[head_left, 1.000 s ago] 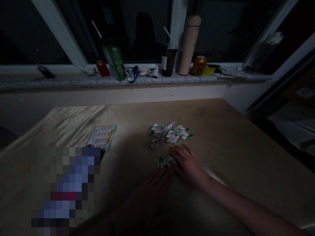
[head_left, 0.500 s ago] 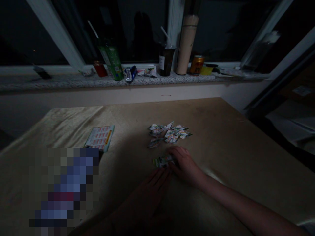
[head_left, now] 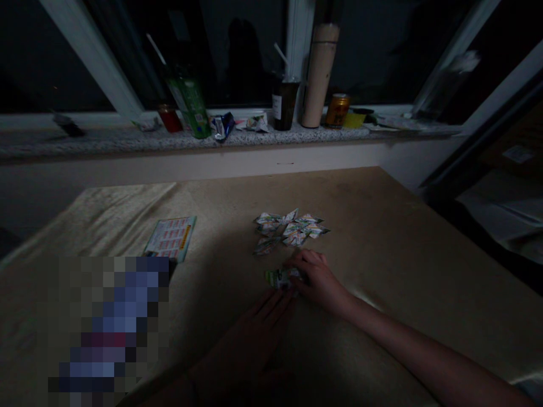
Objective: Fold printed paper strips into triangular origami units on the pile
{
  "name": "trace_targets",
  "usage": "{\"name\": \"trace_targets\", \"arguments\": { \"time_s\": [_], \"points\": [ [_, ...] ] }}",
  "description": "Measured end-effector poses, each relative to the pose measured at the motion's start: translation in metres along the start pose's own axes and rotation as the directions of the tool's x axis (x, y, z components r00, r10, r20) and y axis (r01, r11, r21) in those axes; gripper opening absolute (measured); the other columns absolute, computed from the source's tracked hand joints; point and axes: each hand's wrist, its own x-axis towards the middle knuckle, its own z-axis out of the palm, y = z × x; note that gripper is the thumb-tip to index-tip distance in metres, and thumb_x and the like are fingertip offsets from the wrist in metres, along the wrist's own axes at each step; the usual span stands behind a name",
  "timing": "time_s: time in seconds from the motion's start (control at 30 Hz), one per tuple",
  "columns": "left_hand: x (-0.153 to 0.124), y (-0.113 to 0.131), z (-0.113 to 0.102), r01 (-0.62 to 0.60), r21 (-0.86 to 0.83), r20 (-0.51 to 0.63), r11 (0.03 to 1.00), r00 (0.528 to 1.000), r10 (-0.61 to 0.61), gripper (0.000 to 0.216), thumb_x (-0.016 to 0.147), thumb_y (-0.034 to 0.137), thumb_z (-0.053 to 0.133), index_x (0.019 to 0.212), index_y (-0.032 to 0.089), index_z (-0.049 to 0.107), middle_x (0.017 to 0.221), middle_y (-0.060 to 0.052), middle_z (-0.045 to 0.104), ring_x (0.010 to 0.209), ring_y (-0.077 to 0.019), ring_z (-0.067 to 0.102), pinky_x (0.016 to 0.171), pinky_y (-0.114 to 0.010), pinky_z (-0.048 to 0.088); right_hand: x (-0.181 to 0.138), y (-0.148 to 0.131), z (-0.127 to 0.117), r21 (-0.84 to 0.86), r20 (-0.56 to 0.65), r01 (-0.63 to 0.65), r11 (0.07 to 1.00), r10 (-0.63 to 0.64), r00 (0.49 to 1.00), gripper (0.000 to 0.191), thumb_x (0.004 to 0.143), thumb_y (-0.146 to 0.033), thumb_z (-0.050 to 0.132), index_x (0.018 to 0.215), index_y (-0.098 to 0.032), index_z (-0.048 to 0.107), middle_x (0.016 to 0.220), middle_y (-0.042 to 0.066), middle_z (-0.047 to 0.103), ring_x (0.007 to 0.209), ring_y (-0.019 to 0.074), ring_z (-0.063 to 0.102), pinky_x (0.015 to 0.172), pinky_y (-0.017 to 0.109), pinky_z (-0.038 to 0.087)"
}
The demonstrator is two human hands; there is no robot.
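The tabletop (head_left: 403,237) spreads wide and tan before me in dim light. A printed card sheet (head_left: 170,238) lies flat to my left. A heap of folded paper pieces (head_left: 289,229) sits ahead. My right hand (head_left: 318,280) curls its grip on a small folded paper (head_left: 278,277) just below the heap; my left hand (head_left: 254,333) lies flat, open, fingertips beside it.

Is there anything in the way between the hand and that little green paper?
Nothing visible. The right hand already has its fingers on the folded green paper. The left hand lies just below it, and the pile of folded papers sits farther away.
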Motion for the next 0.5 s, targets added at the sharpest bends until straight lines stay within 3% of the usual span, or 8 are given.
{"name": "trace_targets", "arguments": {
  "time_s": [0.2,0.5],
  "points": [
    [-0.0023,0.0012,-0.0016,0.005,-0.026,-0.017,1.000,1.000,-0.005,0.083,0.083,0.055,0.044,0.143,0.011,0.006,0.149,-0.013,0.010,0.135,-0.0281,0.009,0.110,-0.041,0.012,0.0010,-0.0001,-0.0012,0.027,-0.008,0.003,1.000,-0.003,1.000,0.029,0.076,-0.012,0.060,0.102,-0.024,0.063,0.091,0.004,0.056,0.092,0.0204,0.049,0.082,0.034,0.032],
    [-0.0026,0.0012,-0.0070,-0.019,-0.044,-0.043,0.999,0.999,0.017,0.083,0.083,0.054,0.045,0.143,0.013,0.004,0.149,-0.012,0.011,0.135,-0.0268,0.010,0.110,-0.040,0.013,-0.0005,-0.0017,-0.0020,0.077,-0.048,0.058,0.995,-0.055,0.997,0.034,0.071,-0.006,0.061,0.101,-0.023,0.061,0.099,0.004,0.060,0.098,0.0216,0.050,0.087,0.037,0.030]
  ]
}}
